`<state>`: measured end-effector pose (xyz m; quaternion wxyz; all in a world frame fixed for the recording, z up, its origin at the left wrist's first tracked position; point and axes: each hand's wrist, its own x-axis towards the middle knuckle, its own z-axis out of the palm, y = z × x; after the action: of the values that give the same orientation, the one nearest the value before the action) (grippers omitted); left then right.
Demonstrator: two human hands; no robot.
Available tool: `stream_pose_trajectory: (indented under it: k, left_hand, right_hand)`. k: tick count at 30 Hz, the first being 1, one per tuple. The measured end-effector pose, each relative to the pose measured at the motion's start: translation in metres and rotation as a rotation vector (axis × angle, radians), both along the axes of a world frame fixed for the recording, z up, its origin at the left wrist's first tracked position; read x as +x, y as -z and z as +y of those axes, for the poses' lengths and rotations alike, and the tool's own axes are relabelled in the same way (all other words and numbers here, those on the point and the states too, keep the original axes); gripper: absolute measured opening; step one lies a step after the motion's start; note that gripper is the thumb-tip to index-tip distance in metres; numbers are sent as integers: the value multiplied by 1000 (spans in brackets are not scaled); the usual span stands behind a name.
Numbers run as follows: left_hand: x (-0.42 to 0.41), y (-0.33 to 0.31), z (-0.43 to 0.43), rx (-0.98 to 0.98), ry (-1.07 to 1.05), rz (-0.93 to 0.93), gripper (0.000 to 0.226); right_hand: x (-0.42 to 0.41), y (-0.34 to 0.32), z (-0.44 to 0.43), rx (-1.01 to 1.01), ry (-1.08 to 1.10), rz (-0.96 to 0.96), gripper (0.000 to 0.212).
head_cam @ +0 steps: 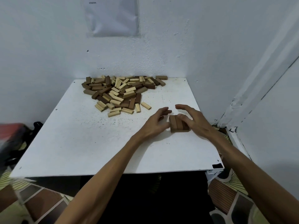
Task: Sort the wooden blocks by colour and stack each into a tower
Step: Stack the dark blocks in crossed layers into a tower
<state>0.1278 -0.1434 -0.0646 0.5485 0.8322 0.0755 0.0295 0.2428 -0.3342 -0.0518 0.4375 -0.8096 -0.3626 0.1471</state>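
Three dark blocks [176, 126] lie side by side on the table [80, 143], at its right, lengths pointing away from the person. The left hand [154, 123] is just beside them with loose fingers, and the right hand [196, 122] rests spread fingers on them. A mixed pile [119, 92] sits behind.

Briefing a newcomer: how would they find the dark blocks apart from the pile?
On the white table, the mixed pile lies at the far edge. Nearer, right of it, between the left hand and right hand, sit the dark blocks: one tidy all-brown row.
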Motion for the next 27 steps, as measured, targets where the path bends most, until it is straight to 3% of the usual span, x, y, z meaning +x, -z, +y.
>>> stream_pose_trajectory:
  k: [3,8,12,17,27]
  left_hand:
    - [2,4,5,145,79,3,94]
    - [8,6,0,192,60,-32,105]
    - [8,8,-1,169,18,-60,106]
    - [9,11,-1,166,-18,-72,88]
    - [11,12,-3,202,-33,-89,86]
  right_hand:
    - [3,-2,-15,-83,-102,5,69]
    - [9,5,-29,-94,-92,-21,88]
    - [13,6,-32,-107,-99,-22,90]
    - [15,10,-33,-89,-101,-16,89]
    - [19,16,-32,-82,-102,9,89]
